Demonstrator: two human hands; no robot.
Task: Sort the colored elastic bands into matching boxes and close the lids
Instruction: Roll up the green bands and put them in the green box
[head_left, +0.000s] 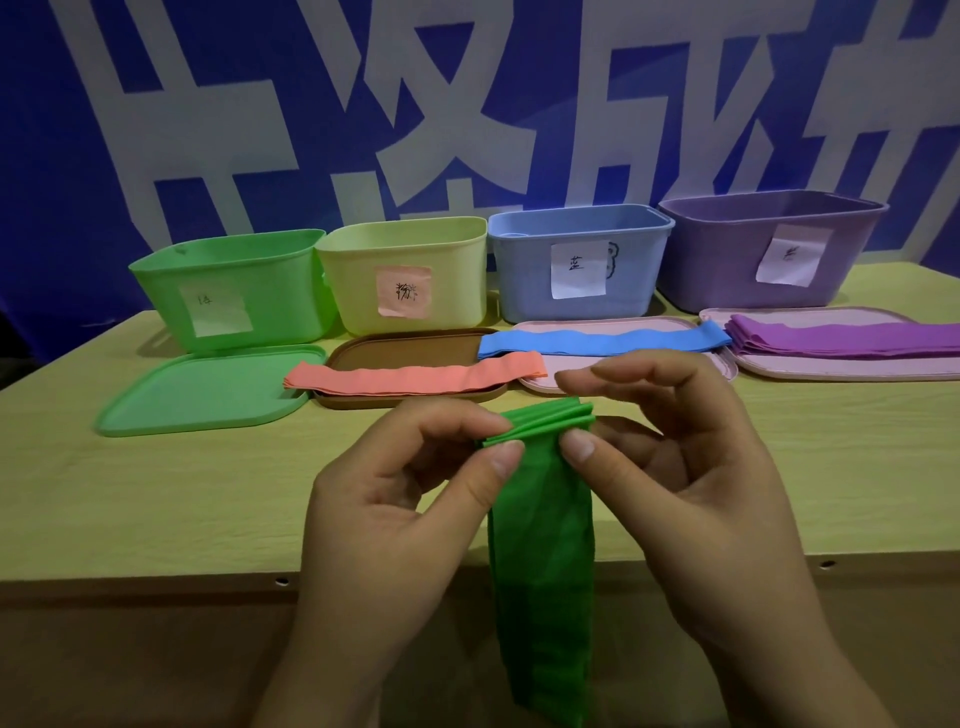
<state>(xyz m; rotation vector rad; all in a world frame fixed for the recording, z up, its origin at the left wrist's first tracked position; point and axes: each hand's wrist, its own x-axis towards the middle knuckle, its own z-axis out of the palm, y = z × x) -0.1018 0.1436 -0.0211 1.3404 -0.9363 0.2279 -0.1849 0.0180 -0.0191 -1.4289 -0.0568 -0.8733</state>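
Observation:
Both hands hold a stack of green bands (543, 561) above the table's front edge; it hangs down toward me. My left hand (400, 519) pinches its top left corner, and my right hand (691, 499) pinches the top right. Four open boxes stand in a row at the back: green (234, 291), yellow (405, 275), blue (576, 270), purple (769, 249). Pink bands (415, 376) lie across a brown lid (410, 353). Blue bands (597, 343) lie on a pink lid (550, 384). Purple bands (852, 338) lie on another pink lid (831, 369).
A green lid (202, 392) lies flat in front of the green box. Each box carries a paper label. The wooden table (156, 483) ends just below my hands. A blue banner with large white characters (467, 104) fills the background.

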